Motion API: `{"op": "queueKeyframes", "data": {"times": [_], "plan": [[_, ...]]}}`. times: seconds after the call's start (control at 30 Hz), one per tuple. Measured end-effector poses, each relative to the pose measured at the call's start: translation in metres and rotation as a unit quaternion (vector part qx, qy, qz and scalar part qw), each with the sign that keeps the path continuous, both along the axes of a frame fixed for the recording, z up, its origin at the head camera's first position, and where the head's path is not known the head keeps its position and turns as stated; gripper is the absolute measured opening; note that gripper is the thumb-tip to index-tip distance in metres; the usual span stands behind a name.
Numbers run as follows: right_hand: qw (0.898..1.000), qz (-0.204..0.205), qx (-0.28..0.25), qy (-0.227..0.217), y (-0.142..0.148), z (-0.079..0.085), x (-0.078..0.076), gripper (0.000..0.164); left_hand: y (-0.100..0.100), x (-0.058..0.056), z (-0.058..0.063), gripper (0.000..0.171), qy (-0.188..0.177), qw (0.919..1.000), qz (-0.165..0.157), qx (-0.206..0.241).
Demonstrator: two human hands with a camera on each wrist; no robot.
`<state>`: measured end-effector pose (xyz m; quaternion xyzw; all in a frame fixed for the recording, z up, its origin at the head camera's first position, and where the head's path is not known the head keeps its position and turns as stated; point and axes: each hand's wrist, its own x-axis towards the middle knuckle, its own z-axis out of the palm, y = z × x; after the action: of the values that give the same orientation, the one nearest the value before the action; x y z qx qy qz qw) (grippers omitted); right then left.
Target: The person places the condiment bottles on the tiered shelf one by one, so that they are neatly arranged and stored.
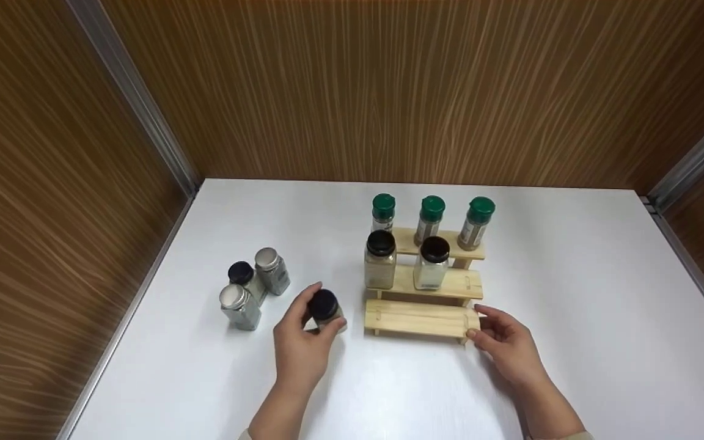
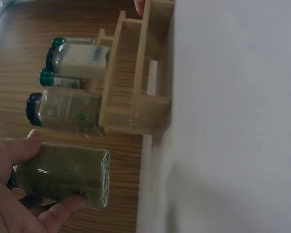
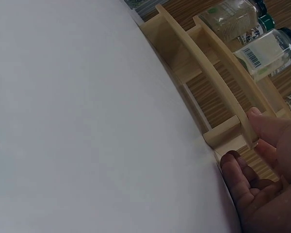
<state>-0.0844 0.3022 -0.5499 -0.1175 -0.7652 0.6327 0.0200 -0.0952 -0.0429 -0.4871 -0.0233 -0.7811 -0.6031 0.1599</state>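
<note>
My left hand (image 1: 303, 348) grips a square glass spice jar (image 2: 68, 172) between thumb and fingers. It has a black lid (image 1: 324, 304) and a greenish-brown filling. In the left wrist view its base shows raised off the table. To its right stands a three-step wooden spice rack (image 1: 422, 318), whose lowest step end my right hand (image 1: 508, 345) pinches between thumb and fingers. Two black-lidded jars, one brownish (image 1: 380, 269) and one pale (image 1: 430, 274), stand on the middle step. Three green-capped bottles (image 1: 429, 223) occupy the top step. Nothing stands on the lowest step.
Left of my left hand, three more jars stand grouped on the white table (image 1: 162, 373): two with silvery lids (image 1: 242, 308) and one with a dark lid (image 1: 241, 272). Wood-grain panels (image 1: 376, 91) wall in the back and sides.
</note>
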Motion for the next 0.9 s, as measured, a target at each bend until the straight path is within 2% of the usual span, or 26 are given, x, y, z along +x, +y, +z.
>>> {"op": "queueKeyframes", "data": {"times": [0.13,0.4,0.53,0.7,0.9], "plan": [[1.000,0.002,-0.005,0.002,0.000,0.001,0.000,0.055,0.013,0.000,0.017,0.066,0.017,0.9993,-0.032,0.007],[1.000,0.002,-0.005,0.008,0.000,0.001,0.001,0.054,0.036,-0.003,0.043,0.067,0.031,0.9963,-0.080,0.010],[1.000,0.003,-0.001,0.007,0.000,0.002,0.002,0.054,0.049,-0.004,0.055,0.068,0.039,0.9949,-0.093,0.005],[1.000,0.007,0.003,0.007,0.001,0.002,0.003,0.055,0.067,-0.006,0.065,0.061,0.041,0.9944,-0.097,0.006],[1.000,0.006,-0.011,0.007,0.000,0.002,0.003,0.054,0.086,-0.008,0.073,0.058,0.056,0.9905,-0.125,0.012]]}}
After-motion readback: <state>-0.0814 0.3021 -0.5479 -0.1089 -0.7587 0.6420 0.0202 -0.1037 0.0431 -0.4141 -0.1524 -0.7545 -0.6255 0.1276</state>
